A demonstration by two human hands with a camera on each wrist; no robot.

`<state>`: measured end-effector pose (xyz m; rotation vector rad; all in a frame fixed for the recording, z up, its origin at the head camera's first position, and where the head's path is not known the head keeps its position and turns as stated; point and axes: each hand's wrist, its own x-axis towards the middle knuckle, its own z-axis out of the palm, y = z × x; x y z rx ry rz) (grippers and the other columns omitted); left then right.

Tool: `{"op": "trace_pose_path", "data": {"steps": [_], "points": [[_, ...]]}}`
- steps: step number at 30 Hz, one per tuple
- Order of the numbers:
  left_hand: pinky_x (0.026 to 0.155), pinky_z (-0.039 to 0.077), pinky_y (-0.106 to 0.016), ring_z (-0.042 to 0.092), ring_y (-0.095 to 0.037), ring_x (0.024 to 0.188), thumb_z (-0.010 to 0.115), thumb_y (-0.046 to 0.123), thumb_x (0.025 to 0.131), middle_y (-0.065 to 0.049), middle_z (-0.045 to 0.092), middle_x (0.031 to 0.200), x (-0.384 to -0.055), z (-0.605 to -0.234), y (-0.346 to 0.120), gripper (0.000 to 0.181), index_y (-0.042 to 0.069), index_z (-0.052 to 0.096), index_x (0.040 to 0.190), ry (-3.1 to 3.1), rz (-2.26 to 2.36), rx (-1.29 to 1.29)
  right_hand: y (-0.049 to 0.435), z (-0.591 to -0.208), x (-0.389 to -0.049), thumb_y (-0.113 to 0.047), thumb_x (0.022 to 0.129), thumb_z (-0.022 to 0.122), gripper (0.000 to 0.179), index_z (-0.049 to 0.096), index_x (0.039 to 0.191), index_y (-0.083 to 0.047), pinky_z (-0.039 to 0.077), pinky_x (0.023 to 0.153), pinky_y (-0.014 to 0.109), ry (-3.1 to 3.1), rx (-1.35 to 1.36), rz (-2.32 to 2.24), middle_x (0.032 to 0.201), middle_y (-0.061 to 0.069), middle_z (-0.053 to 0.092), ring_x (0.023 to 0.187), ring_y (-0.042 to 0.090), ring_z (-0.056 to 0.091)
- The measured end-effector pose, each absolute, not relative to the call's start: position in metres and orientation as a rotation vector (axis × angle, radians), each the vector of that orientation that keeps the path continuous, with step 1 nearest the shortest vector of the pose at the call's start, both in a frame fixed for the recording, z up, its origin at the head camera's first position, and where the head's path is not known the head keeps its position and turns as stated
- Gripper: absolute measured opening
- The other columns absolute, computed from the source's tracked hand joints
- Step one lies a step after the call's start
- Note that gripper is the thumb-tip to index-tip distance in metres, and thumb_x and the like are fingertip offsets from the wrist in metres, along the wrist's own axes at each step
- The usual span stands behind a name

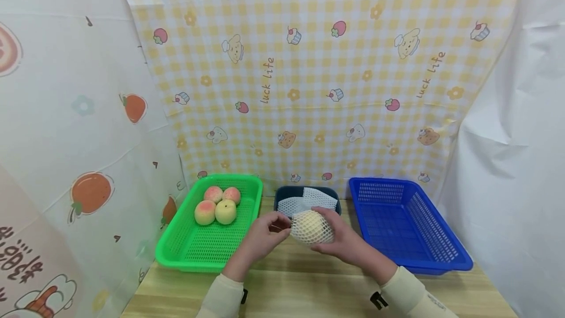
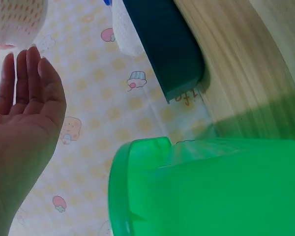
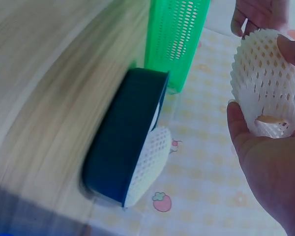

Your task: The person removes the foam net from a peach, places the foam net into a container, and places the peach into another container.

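Observation:
My right hand [image 1: 346,242] holds a pale peach [image 1: 312,227] covered by a white foam net sleeve [image 3: 265,73], its thumb and fingers spread round opposite sides. Facing the sleeve's left end is my left hand [image 1: 265,235]. Its fingers [image 2: 33,73] look nearly straight in the left wrist view, close to the sleeve; whether they touch it is unclear. Behind the hands, a dark teal bin [image 1: 282,191] contains white foam sleeves [image 1: 315,197]. Several peaches [image 1: 226,211] sit together at the back of a green basket [image 1: 207,254] on the left.
To the right stands a blue basket [image 1: 397,239] with a slatted wall. All the containers rest on a wooden table [image 1: 304,288]. A checked yellow-and-white cloth [image 1: 309,63] hangs behind, with white sheets at both sides.

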<state>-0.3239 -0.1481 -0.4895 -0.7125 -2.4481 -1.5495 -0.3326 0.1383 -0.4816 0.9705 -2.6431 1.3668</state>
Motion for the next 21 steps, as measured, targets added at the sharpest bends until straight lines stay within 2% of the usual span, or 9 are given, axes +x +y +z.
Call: {"op": "trace_pose_path", "data": {"steps": [4,10,16,19,21], "points": [[0.101,0.061,-0.046,0.072,-0.025,0.114,0.08,0.007,0.101,0.003,0.072,0.124,-0.323,-0.488,-0.146,0.024,0.018,0.077,0.123,-2.355,-1.478,-0.901,0.139,-0.481,-0.332,-0.029,0.092,0.094,0.093,0.04,0.168,-0.02,0.058,0.093,0.037,-2.623,1.025,1.334,0.152,0.014,0.051,0.126,0.031,0.061],[0.105,0.06,-0.04,0.069,-0.025,0.124,0.082,0.0,0.098,-0.003,0.068,0.135,-0.323,-0.484,-0.143,0.04,0.011,0.073,0.135,-2.261,-1.519,-1.102,0.14,-0.483,-0.33,-0.03,0.091,0.095,0.093,0.042,0.167,-0.022,0.056,0.092,0.033,-2.585,1.077,1.301,0.148,0.009,0.054,0.119,0.025,0.06],[0.106,0.059,-0.047,0.064,-0.028,0.13,0.086,0.004,0.095,-0.005,0.062,0.14,-0.32,-0.481,-0.139,0.05,0.013,0.067,0.141,-2.335,-1.685,-1.081,0.137,-0.483,-0.326,-0.026,0.087,0.098,0.097,0.043,0.167,-0.022,0.055,0.092,0.031,-2.563,1.111,1.275,0.144,0.004,0.056,0.115,0.019,0.06],[0.104,0.06,-0.041,0.064,-0.025,0.128,0.087,0.01,0.096,-0.004,0.061,0.14,-0.318,-0.479,-0.138,0.051,0.016,0.066,0.142,-2.389,-1.717,-1.028,0.135,-0.48,-0.325,-0.026,0.088,0.097,0.096,0.044,0.167,-0.018,0.055,0.092,0.031,-2.544,1.128,1.284,0.145,0.005,0.056,0.116,0.021,0.059],[0.102,0.061,-0.039,0.063,-0.023,0.127,0.086,0.009,0.095,-0.005,0.06,0.141,-0.318,-0.477,-0.137,0.054,0.016,0.064,0.144,-2.412,-1.758,-1.003,0.135,-0.48,-0.324,-0.03,0.089,0.097,0.095,0.044,0.167,-0.02,0.055,0.093,0.032,-2.543,1.125,1.28,0.146,0.004,0.056,0.117,0.021,0.06]]}}
